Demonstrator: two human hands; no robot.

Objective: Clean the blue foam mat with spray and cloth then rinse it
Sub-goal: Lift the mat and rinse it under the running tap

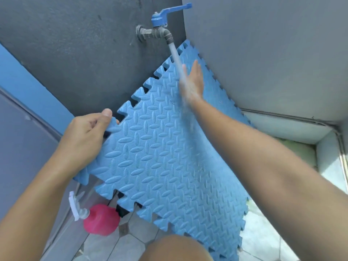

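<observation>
Under the tap (160,31), left grip (88,136) pinches the mat (160,147) edge; right grip (194,81) seems spread flat.

Left forearm (37,194), right forearm (263,157) and a knee (175,249) are all bare.

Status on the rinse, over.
Left hand grips blue foam mat by edge. Right hand flat on mat, under blue-handled tap stream. Pink spray bottle below, untouched.

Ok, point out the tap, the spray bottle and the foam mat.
tap (158,32): head view, on its grey metal body.
pink spray bottle (101,221): head view, on its pink body.
blue foam mat (150,147): head view, on its embossed middle.
</observation>
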